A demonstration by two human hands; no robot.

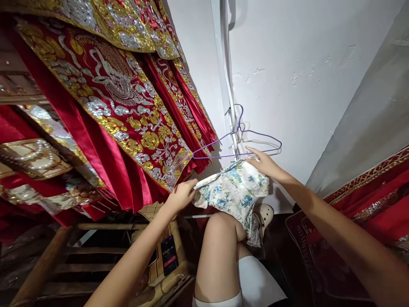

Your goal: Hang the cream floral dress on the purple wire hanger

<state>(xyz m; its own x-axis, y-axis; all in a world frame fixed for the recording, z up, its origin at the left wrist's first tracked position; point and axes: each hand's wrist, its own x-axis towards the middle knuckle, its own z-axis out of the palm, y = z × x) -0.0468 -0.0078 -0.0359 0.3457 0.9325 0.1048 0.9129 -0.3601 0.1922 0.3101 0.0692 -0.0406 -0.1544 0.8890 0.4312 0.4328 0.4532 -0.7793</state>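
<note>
A white garment with a blue and yellow floral print (230, 189) is stretched out above my raised knee. My left hand (183, 194) is closed on the left end of its top edge. At the upper right of the cloth, my right hand (263, 164) grips the edge, one finger reaching toward the hanger's bottom bar. Just above the garment, a purple hanger (255, 133) hangs by its hook at a white pole (225, 64) along the wall. The garment's lower part droops beside my leg, and its exact kind is hard to make out.
Red costumes with gold and silver embroidery (128, 94) hang at the left. A bamboo chair (153, 281) holds a phone (169, 255) with a running timer. A pale clog (266, 215) lies near the wall's foot. Red embroidered cloth (377, 204) is at the right.
</note>
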